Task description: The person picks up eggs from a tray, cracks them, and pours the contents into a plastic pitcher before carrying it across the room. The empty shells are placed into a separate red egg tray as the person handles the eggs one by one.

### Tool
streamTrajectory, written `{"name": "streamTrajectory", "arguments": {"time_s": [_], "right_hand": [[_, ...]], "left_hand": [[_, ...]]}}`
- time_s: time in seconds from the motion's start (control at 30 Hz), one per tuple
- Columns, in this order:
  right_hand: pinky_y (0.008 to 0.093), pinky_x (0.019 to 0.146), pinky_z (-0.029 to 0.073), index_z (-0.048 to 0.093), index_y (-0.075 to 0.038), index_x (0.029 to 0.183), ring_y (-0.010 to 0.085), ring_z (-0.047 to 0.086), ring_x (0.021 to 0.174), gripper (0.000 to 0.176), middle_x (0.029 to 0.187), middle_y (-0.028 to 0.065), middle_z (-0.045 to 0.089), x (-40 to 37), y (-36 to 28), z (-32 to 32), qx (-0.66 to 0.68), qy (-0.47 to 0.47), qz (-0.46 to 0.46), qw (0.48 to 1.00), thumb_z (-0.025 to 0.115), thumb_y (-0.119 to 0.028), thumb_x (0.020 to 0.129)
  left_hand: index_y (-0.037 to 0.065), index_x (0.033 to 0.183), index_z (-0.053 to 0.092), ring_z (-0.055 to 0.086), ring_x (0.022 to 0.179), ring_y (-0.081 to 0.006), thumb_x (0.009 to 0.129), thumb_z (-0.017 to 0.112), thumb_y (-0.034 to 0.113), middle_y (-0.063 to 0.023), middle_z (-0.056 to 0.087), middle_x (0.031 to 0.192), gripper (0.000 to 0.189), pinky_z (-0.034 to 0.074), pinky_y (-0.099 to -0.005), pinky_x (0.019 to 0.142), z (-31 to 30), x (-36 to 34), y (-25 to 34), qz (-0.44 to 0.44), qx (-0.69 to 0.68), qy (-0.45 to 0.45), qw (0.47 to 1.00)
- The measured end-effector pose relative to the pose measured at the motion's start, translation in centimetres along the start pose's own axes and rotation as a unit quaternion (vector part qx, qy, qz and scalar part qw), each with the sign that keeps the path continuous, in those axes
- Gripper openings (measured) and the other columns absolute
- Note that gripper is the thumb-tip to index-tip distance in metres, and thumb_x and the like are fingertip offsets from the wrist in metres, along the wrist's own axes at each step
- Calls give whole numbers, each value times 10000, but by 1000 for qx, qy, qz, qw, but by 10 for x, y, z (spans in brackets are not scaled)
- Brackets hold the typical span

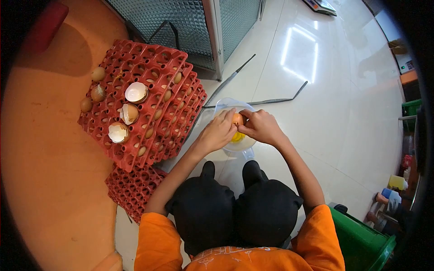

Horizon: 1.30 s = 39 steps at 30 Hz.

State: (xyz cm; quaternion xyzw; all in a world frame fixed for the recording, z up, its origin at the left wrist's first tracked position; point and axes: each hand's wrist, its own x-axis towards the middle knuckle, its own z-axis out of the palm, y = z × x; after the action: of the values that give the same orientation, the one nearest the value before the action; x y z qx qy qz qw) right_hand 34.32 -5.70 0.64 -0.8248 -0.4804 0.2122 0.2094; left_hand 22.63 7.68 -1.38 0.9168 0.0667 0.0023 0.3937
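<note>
Orange sleeves and black-clad knees point(235, 203) fill the foreground. Past them, left hand point(217, 133) and right hand point(262, 127) meet over a clear bowl point(224, 105) on the white floor, fingers of both curled tight around one brown egg point(238, 119). Yolk point(238, 136) shows just below it, inside the bowl. Left: stacked red egg trays point(149, 67) with three empty shells point(136, 92) and three whole eggs point(98, 73). Green bin point(361, 244), lower right.

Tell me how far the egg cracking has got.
Done: three empty shells lie on the top tray, and yolk is in the bowl. In hand: left hand and right hand pull an egg apart over the bowl. Left: three eggs at the tray's edge, more in the lower trays.
</note>
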Motion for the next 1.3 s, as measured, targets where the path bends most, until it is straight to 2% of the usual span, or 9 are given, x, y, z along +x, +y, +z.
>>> {"name": "streamTrajectory", "arguments": {"time_s": [0.3, 0.53, 0.63, 0.83, 0.93, 1.03, 1.13, 1.23, 1.3], "right_hand": [[425, 572, 500, 576, -59, 837, 315, 623, 638, 297, 685, 117, 632, 1, 3, 4, -12, -11, -11, 1000, 575, -349, 772], [416, 558, 500, 569, -91, 967, 298, 628, 655, 298, 702, 100, 637, 2, 10, 5, -34, -3, -11, 999, 577, -307, 762], [405, 552, 501, 571, -104, 983, 286, 629, 659, 298, 720, 88, 640, 1, 13, 6, -59, 20, -29, 998, 583, -286, 747], [369, 538, 509, 579, -114, 989, 244, 632, 718, 305, 806, 55, 641, -5, 11, 3, -128, 76, -56, 987, 603, -234, 710], [356, 527, 512, 585, -119, 998, 227, 626, 760, 314, 849, 35, 639, -8, 8, 3, -158, 117, -81, 977, 616, -214, 700], [331, 510, 509, 586, -126, 1017, 204, 617, 775, 335, 883, 21, 635, -12, -2, -7, -177, 164, -104, 965, 634, -206, 696], [299, 489, 499, 585, -128, 1035, 182, 604, 758, 358, 904, 10, 632, -17, -17, -25, -182, 217, -122, 951, 652, -193, 689], [282, 471, 489, 589, -132, 1037, 165, 589, 739, 379, 904, -5, 631, -23, -29, -39, -170, 264, -127, 941, 670, -174, 668], [282, 464, 485, 593, -138, 1035, 163, 581, 726, 400, 903, -14, 629, -25, -31, -39, -153, 289, -121, 937, 684, -158, 646]], "left_hand": [[-84, 1264, 330, 475, 1062, -416, 829, 448, 103, -290, 469, 1157, 488, 374, -430, 931, 1, 1, 0, -12, 9, -9, 1000], [-58, 1279, 334, 531, 962, -397, 824, 461, 108, -247, 501, 1107, 501, 427, -442, 852, 0, 1, 0, -16, 66, -12, 998], [-31, 1281, 353, 568, 909, -363, 816, 493, 118, -218, 514, 1093, 508, 471, -426, 787, -9, 1, 6, -32, 145, -23, 989], [-5, 1270, 385, 593, 905, -297, 801, 559, 168, -156, 536, 1074, 529, 503, -370, 737, -15, 0, 2, 22, 234, -13, 972], [4, 1267, 406, 595, 921, -266, 799, 568, 171, -139, 548, 1078, 523, 494, -367, 791, -16, -1, 3, 54, 278, 3, 959], [4, 1266, 421, 594, 932, -234, 785, 587, 168, -135, 556, 1095, 534, 465, -380, 868, -18, 0, -1, 172, 379, 97, 904], [-1, 1241, 461, 594, 939, -224, 761, 612, 160, -147, 561, 1117, 528, 404, -419, 951, -36, -2, 17, 204, 396, 124, 886], [-4, 1210, 497, 592, 951, -224, 736, 631, 146, -154, 563, 1128, 514, 382, -432, 973, -47, -8, 30, 233, 363, 186, 883], [-2, 1196, 513, 590, 957, -223, 737, 628, 131, -154, 566, 1131, 492, 376, -433, 979, -42, -8, 23, 237, 348, 187, 888]]}}
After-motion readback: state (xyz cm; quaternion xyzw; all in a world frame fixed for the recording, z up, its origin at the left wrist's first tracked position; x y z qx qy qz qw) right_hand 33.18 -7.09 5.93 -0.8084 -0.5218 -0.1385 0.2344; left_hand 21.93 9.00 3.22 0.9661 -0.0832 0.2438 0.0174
